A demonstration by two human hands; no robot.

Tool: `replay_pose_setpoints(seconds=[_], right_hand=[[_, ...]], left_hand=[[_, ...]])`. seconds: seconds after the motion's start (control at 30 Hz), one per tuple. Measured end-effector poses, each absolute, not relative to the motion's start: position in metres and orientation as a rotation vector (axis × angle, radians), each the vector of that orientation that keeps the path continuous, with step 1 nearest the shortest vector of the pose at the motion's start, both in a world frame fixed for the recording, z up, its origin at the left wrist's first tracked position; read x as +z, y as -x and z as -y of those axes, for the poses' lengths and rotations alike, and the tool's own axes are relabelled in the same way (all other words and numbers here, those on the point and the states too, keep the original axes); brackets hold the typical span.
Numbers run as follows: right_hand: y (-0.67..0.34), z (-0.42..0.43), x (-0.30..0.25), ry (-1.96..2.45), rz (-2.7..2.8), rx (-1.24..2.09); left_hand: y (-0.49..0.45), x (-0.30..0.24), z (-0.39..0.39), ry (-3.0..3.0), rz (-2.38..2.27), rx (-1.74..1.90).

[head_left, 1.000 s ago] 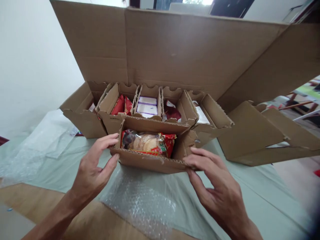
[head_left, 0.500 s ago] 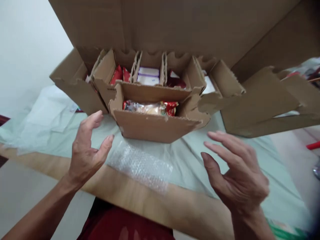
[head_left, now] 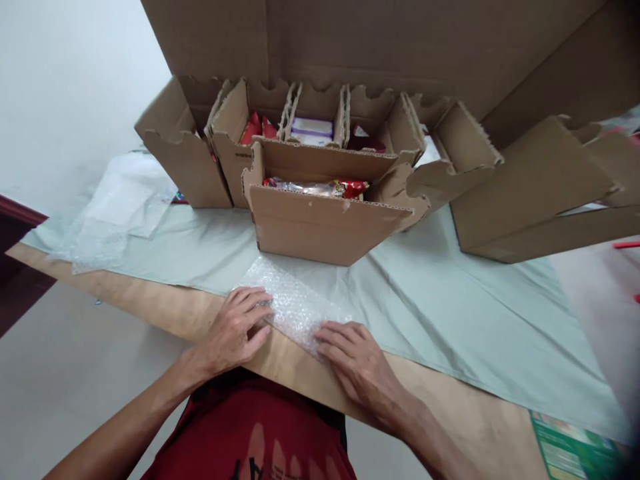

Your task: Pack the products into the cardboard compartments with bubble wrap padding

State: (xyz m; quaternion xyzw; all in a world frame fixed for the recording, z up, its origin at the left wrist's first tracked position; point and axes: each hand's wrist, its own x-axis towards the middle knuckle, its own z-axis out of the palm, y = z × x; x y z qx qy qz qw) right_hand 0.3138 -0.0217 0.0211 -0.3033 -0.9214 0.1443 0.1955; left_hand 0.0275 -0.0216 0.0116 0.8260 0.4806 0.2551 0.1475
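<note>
My left hand [head_left: 235,328] and my right hand [head_left: 353,353] lie on the near edge of a sheet of bubble wrap [head_left: 295,300] on the table. The fingers of both hands curl onto its near corners and touch it. Just beyond the sheet stands a small cardboard tray [head_left: 320,223] holding a clear packet of biscuits with red ends [head_left: 320,189]. Behind it a row of cardboard compartments [head_left: 310,120] holds red packets [head_left: 256,128] and white boxes [head_left: 311,129].
A large cardboard flap [head_left: 400,47] rises behind the compartments. More cardboard pieces [head_left: 540,193] lie to the right. A pale green cloth [head_left: 450,300] covers the wooden table [head_left: 190,310]. Clear plastic [head_left: 120,213] lies at the left. A green printed sheet [head_left: 575,453] sits at the lower right.
Both hands let go of the front tray, drew back toward me and came down onto the bubble wrap. The view tilted down and pulled back.
</note>
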Motion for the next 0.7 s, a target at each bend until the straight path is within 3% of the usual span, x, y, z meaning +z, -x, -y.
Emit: replay_pose_setpoints(seconds=[0.17,0.4,0.7], right_hand=[[-0.308,0.037,0.033,0.887,2.556,0.516],[-0.314,0.029,0.020,0.902,2.641,0.261],[-0.270,0.045,0.046,0.825,2.397,0.501]], left_hand=[[-0.021,0.011,0.030,-2.434,-1.322,0.693],[-0.019,0.008,0.026,-2.441,-1.342,0.646],[-0.046,0.024,0.067,-2.406,-1.251,0.960]])
